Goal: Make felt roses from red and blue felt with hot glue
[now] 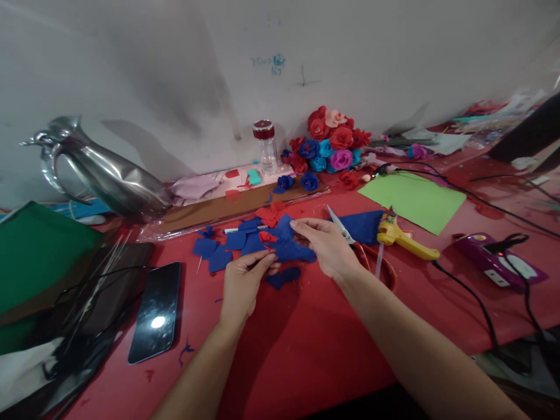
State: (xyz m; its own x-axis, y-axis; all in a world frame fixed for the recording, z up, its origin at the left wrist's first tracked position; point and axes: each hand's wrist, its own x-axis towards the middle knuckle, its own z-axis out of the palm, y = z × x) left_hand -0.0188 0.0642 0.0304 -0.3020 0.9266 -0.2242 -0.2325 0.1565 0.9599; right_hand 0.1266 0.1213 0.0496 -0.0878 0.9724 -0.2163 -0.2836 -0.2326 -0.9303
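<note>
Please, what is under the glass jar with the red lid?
A pale pink sheet shows around the base of the glass jar; what lies directly beneath is hidden.

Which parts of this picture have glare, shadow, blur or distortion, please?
Head view: a bright white glare spot on the phone, softer highlights on the metal jug, and diffuse shadows on the wall; the far right edge looks smeared, and the outer areas seem stretched.

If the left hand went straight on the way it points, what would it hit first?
Probably the blue paper pinched in the right hand, just beyond the left hand, though depth is unclear here.
</note>
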